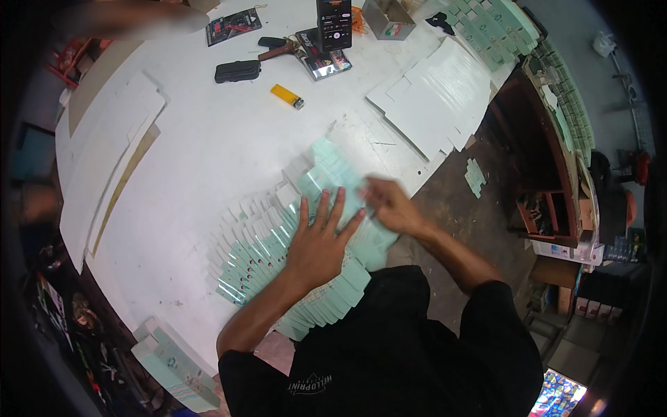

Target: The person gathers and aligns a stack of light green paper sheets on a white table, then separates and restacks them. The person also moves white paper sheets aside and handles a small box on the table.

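A fanned row of pale green printed carton blanks [253, 260] lies along the near edge of the white table [187, 167]. My left hand [319, 240] rests flat on the fan, fingers spread. At the right end of the row, my right hand [392, 205] is closed in a pinch at the edge of a pale green carton blank [375, 243]. Both that blank and my right fingertips are blurred by motion. Part of the fan is hidden beneath my left hand and forearm.
A yellow lighter [287, 96], a black pouch [237, 71], keys and a propped phone [334, 28] are farther back. White sheets [438, 97] lie at the right, more sheets [114, 153] at the left. Stacked green blanks [493, 31] fill the far right corner. One blank [475, 178] lies on the floor.
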{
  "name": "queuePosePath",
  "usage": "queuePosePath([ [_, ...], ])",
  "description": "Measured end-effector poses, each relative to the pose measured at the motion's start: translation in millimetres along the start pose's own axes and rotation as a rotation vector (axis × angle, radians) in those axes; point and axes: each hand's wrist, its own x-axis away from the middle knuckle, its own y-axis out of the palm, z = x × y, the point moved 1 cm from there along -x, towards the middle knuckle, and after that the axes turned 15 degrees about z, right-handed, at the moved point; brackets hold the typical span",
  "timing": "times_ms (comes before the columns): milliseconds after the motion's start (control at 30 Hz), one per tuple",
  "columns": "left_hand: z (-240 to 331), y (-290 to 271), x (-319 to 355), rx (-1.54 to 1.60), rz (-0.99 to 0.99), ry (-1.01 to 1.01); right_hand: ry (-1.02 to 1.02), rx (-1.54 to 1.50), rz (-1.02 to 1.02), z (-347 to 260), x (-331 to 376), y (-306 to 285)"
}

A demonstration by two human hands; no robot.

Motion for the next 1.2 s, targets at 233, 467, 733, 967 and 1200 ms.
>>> queuePosePath([
  [233, -8.1, -10.8, 0.5, 0.268, -0.079, -0.010, -0.267, 0.433, 0.457, 22.8, -30.1, -48.4],
  [467, 1.3, 11.6, -2.1, 0.093, -0.131, -0.113, -0.476, 0.308, 0.425, 56.6, -21.6, -48.8],
  [733, -6.1, 13.3, 6.5, 0.014, 0.092, -0.088, -0.448, 0.859, 0.314, 44.6, -26.2, -55.1],
  [967, -3.4, 11.1, 1.4, 0.054, 0.090, -0.109, -0.513, 1.091, 0.232, 36.6, -21.5, -24.9],
  [1200, -6.9, 20.5, 1.4, -0.097, -0.115, 0.157, -0.028, 0.190, -0.166, 48.2, 0.5, 15.1],
])
